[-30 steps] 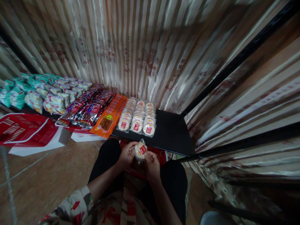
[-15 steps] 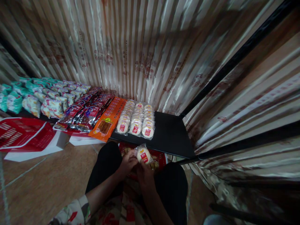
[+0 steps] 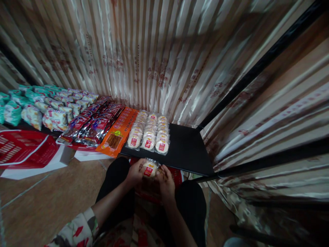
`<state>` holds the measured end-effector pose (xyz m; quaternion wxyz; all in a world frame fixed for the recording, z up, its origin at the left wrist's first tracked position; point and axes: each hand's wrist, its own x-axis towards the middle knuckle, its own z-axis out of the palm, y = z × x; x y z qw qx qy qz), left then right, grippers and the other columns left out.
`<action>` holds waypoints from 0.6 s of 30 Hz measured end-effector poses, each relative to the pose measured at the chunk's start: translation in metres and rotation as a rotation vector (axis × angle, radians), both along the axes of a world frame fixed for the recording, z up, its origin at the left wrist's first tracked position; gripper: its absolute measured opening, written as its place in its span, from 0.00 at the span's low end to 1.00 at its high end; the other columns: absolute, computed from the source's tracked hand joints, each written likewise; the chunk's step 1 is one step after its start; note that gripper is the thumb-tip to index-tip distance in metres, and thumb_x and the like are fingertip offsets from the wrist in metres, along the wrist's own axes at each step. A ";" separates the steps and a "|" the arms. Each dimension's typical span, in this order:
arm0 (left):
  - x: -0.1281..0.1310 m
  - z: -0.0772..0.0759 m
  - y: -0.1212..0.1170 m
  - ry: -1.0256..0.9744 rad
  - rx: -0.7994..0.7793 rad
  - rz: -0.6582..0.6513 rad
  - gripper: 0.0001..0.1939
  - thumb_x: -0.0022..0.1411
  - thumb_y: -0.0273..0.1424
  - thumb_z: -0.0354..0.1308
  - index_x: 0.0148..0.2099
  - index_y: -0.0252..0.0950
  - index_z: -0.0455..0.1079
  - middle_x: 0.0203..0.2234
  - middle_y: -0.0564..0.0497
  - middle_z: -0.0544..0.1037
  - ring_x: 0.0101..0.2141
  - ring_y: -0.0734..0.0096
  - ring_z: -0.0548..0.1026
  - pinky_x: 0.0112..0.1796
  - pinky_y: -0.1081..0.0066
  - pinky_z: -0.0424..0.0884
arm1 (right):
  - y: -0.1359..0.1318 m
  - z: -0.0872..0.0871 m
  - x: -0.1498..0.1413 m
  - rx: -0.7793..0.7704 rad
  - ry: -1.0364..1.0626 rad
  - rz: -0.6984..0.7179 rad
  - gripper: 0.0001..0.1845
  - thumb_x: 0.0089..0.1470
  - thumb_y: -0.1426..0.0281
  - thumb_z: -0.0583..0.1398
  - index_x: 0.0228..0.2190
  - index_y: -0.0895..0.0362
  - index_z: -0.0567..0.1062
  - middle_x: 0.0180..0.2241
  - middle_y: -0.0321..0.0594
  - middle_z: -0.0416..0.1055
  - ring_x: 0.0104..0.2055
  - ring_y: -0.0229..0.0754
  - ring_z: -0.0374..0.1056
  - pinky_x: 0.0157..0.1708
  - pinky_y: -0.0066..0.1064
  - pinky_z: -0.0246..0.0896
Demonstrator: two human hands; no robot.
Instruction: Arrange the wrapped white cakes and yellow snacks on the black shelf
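Between my two hands is a round white rice cracker in a clear wrapper with a red label [image 3: 149, 169]. My left hand [image 3: 135, 173] pinches the wrapper's left edge, and my right hand [image 3: 166, 181] grips its right side. Just beyond, three rows of the same wrapped crackers [image 3: 148, 142] lie overlapping on the black shelf [image 3: 183, 147]. Below my hands, between my knees, sits a red package [image 3: 178, 176], mostly hidden by my hands and arms.
Left of the crackers lie orange snack packets [image 3: 117, 135], dark red packets [image 3: 97, 127], white bags [image 3: 55, 119] and green bags [image 3: 12, 113]. A red basket [image 3: 28, 147] stands at the left. Black poles [image 3: 246, 77] and a striped curtain [image 3: 144, 51] enclose the shelf.
The held cracker has shifted a little left and its label now sits more level. My right hand has moved from below the cracker to its right side.
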<state>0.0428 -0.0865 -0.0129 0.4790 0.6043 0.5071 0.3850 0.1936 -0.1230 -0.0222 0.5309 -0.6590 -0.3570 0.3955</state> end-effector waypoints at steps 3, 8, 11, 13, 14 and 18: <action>0.002 0.001 0.009 -0.001 0.017 -0.001 0.13 0.58 0.31 0.48 0.45 0.37 0.66 0.34 0.52 0.76 0.34 0.71 0.74 0.36 0.74 0.69 | 0.015 0.013 0.003 -0.073 0.034 0.129 0.27 0.39 0.59 0.62 0.41 0.58 0.71 0.37 0.44 0.74 0.39 0.46 0.70 0.40 0.36 0.65; 0.008 0.010 0.031 0.030 0.032 0.136 0.15 0.58 0.30 0.49 0.47 0.35 0.65 0.36 0.49 0.76 0.35 0.70 0.74 0.35 0.72 0.71 | 0.045 0.026 -0.002 0.004 -0.007 0.220 0.18 0.42 0.59 0.59 0.34 0.56 0.73 0.31 0.39 0.75 0.32 0.43 0.70 0.34 0.32 0.65; 0.009 0.012 0.041 0.136 0.152 0.274 0.17 0.59 0.30 0.49 0.51 0.33 0.62 0.41 0.44 0.73 0.38 0.68 0.73 0.36 0.70 0.72 | 0.068 0.026 -0.006 0.019 -0.131 0.196 0.18 0.42 0.59 0.58 0.33 0.58 0.74 0.30 0.39 0.74 0.29 0.41 0.68 0.31 0.31 0.63; 0.008 0.009 0.044 0.242 0.308 0.311 0.19 0.59 0.28 0.48 0.53 0.32 0.61 0.44 0.42 0.71 0.42 0.66 0.71 0.41 0.66 0.71 | 0.083 0.024 -0.008 0.003 -0.241 0.160 0.18 0.42 0.59 0.58 0.33 0.58 0.74 0.28 0.39 0.74 0.29 0.41 0.67 0.31 0.30 0.62; 0.008 0.007 0.044 0.303 0.388 0.307 0.19 0.59 0.27 0.48 0.53 0.32 0.61 0.45 0.42 0.70 0.44 0.64 0.70 0.44 0.64 0.70 | 0.090 0.023 -0.009 -0.008 -0.295 0.146 0.19 0.43 0.59 0.57 0.34 0.58 0.74 0.28 0.39 0.73 0.28 0.41 0.67 0.32 0.30 0.62; 0.005 -0.003 0.044 0.535 0.573 0.229 0.20 0.58 0.23 0.48 0.54 0.33 0.63 0.47 0.41 0.67 0.47 0.63 0.67 0.49 0.62 0.66 | 0.109 0.025 -0.015 -0.051 -0.436 0.122 0.21 0.45 0.60 0.56 0.37 0.59 0.74 0.29 0.41 0.74 0.30 0.42 0.67 0.34 0.31 0.61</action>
